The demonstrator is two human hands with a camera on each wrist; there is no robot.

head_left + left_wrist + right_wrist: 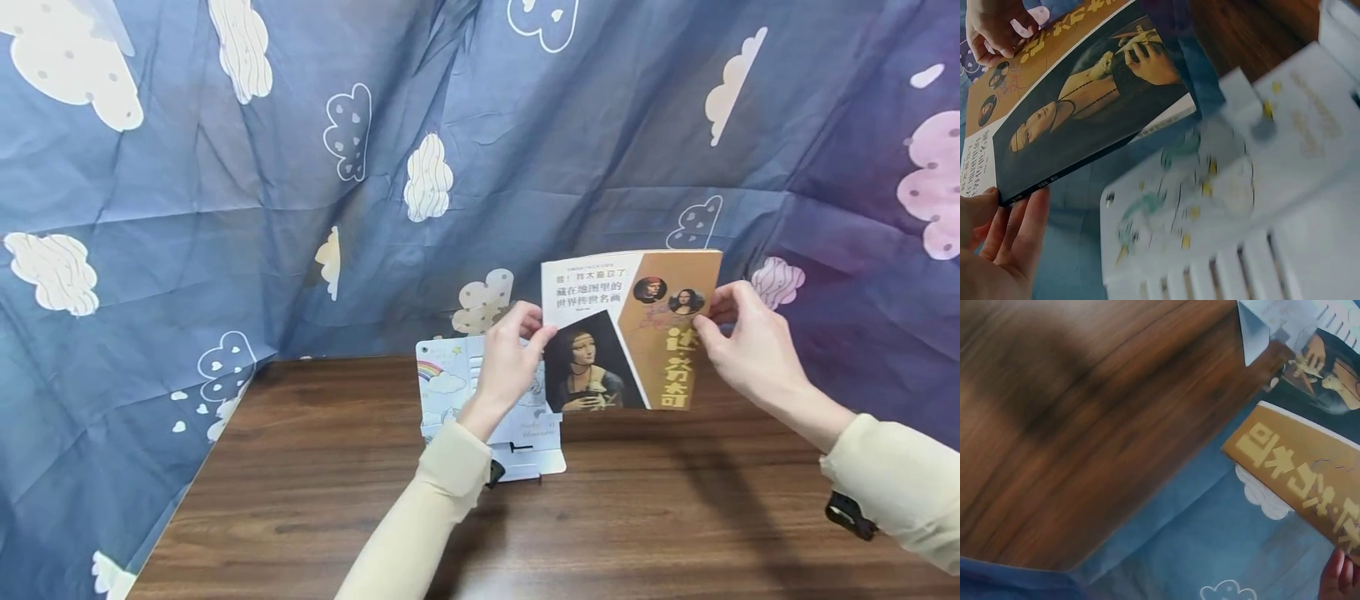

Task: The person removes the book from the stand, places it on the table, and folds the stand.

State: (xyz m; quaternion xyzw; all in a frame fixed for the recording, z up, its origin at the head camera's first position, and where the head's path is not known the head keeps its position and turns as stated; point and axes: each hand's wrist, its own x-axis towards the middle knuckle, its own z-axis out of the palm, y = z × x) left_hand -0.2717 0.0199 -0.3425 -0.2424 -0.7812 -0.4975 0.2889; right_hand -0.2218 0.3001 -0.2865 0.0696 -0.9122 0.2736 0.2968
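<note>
Step in hand, as judged: the book (585, 333) is being handled in the air beside the stand (442, 396). It is upright to the right of the stand and clear of the table (300, 467), front cover facing the head camera.

Left hand (510, 358): grasping the book by its edge nearer the stand, thumb on the cover, fingers behind. Right hand (750, 337): grasping the edge farther from the stand, thumb likewise in front. Neither hand is released.

Next move, as judged: setting the book on the stand would call for both grips kept level, a shift leftward, and lowering onto the ledge (553, 462) with the lower edge square. The left forearm crosses in front of the stand and would need to come away first.

Hidden or unclear: the left hand and forearm cover much of the stand's middle, and the book overlaps its upper right in the head view. Contact between book and stand cannot be confirmed. Fingers behind the book are largely concealed in the head view. The left wrist view blurs the stand; the right wrist view cuts off the book and shows only the right hand's fingertips. The cover's smallest print is illegible.
</note>
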